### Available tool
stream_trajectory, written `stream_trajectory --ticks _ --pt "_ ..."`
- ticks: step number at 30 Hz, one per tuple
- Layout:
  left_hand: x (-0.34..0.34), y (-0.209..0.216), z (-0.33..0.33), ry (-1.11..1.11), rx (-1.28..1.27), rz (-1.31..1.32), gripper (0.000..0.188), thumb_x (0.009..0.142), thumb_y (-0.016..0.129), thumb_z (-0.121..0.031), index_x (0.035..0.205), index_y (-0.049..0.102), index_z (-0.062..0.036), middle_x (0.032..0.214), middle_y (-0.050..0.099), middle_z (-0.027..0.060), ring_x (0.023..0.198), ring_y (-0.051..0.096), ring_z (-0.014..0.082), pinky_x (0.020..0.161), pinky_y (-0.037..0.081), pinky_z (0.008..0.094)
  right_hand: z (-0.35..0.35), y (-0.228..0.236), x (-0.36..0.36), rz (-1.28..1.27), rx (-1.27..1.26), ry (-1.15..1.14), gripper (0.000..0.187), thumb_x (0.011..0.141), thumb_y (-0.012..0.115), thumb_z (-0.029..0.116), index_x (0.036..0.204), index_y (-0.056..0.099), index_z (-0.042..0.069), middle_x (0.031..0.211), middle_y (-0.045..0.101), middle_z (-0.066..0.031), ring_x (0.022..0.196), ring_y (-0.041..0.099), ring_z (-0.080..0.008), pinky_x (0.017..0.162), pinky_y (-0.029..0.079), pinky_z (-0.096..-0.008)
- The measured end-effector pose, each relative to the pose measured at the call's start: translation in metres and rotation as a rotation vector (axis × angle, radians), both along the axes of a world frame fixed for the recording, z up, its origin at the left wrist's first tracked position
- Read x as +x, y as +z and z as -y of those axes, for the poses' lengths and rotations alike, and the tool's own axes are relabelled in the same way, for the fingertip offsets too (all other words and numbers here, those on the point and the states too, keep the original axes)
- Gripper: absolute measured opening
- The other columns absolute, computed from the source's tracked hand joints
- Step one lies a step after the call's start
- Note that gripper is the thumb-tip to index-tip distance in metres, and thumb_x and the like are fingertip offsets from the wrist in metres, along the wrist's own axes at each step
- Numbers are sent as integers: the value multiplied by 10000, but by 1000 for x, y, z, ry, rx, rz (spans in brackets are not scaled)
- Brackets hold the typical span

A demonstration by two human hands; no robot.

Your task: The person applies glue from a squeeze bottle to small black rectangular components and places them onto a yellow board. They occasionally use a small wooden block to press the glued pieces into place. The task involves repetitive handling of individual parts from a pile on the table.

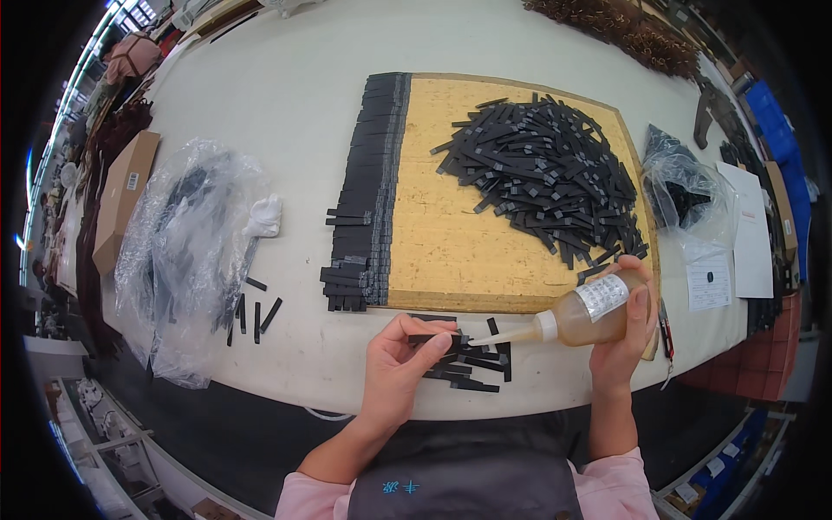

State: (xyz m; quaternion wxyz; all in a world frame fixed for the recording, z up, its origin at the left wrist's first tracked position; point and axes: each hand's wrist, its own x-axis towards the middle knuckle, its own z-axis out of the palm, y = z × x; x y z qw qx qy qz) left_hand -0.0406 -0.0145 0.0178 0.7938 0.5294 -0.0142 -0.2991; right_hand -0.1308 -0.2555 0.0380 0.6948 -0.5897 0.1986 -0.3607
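My left hand point(400, 362) pinches a short black strip point(426, 340) between thumb and fingers, just off the near edge of the yellow board point(468, 269). In my right hand point(626, 325) is a clear squeeze bottle point(594, 308) of amber liquid, tilted on its side. Its long thin nozzle point(507, 335) points left, and the tip is at the strip's right end. Several loose black strips point(472, 362) lie on the table under my left hand. On the board rests a big heap of black strips point(542, 165); more strips are lined up in a row point(368, 191) along its left edge.
Left of the board are a crumpled clear plastic bag point(186, 269), a cardboard box point(126, 199) and a few loose strips point(258, 319). On the right lie another plastic bag point(693, 195), white paper point(745, 230) and a red-handled tool point(666, 336). Brown fibre bundles point(620, 35) sit at the far edge.
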Motion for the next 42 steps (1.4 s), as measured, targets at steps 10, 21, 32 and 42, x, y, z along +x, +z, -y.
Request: stream_trajectory --ticks 10,21,32,42 --pt "4 -1 -3 -30 -21 -39 118 948 644 -9 880 555 -46 992 696 124 1124 651 239 1047 461 401 -1 -10 1 -53 16 -7 425 1033 526 340 1270 535 -12 1045 598 -107 983 597 -157 883 490 -282" --pt "4 1 -2 -23 -19 -58 127 954 638 -10 873 549 -49 945 677 87 1130 650 233 1033 465 388 -2 -8 1 -52 35 22 386 1026 543 317 1244 550 -2 1085 591 -81 1016 574 -135 916 450 -262" --pt "4 -1 -2 -27 -28 -42 125 949 651 -15 880 557 -61 988 685 101 1123 646 218 1021 465 376 -3 -6 2 -37 36 20 385 1026 544 323 1240 547 4 1073 604 -91 1003 587 -138 908 463 -271" --pt "4 -5 -3 -25 -70 -57 97 940 677 -26 912 593 -68 1048 694 118 1105 634 185 1006 449 352 1 -8 -3 -28 98 137 383 1021 546 327 1221 542 1 1048 612 -100 977 609 -137 884 482 -266"
